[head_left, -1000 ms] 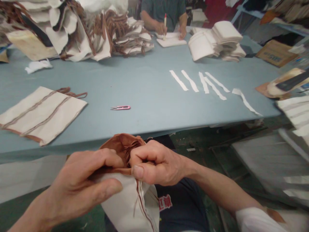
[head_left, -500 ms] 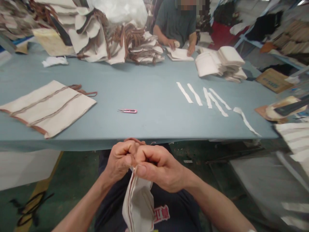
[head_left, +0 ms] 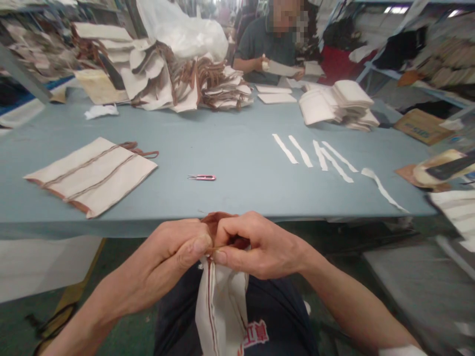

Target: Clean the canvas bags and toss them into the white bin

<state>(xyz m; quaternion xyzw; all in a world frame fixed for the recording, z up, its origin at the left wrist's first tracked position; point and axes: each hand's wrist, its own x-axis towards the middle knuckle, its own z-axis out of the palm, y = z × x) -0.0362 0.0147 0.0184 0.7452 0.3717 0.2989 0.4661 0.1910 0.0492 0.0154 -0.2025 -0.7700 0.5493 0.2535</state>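
A white fabric piece with brown piping (head_left: 224, 301) hangs over my lap, its brown-trimmed end up at the table's front edge. My left hand (head_left: 185, 247) pinches that brown edge between thumb and fingers. Right beside it, my right hand (head_left: 256, 244) grips the same edge, thumb at the seam top. The fingers hide part of the trim. Beyond my hands, a pair of pink thread snips (head_left: 202, 177) lies on the table. To the left rests a flat white fabric bag (head_left: 94, 175) with brown seams and straps.
The blue-covered table (head_left: 230, 143) bears several white strips (head_left: 299, 151) on the right. At the back stand a heap of white and brown pieces (head_left: 148, 74) and a folded white stack (head_left: 334, 101). Across the table, a person (head_left: 256, 47) holds a pale piece.
My hands have shifted slightly, and more of the brown trim shows between them. My left wrist is turned flatter. The person opposite has lifted a pale piece off the table.
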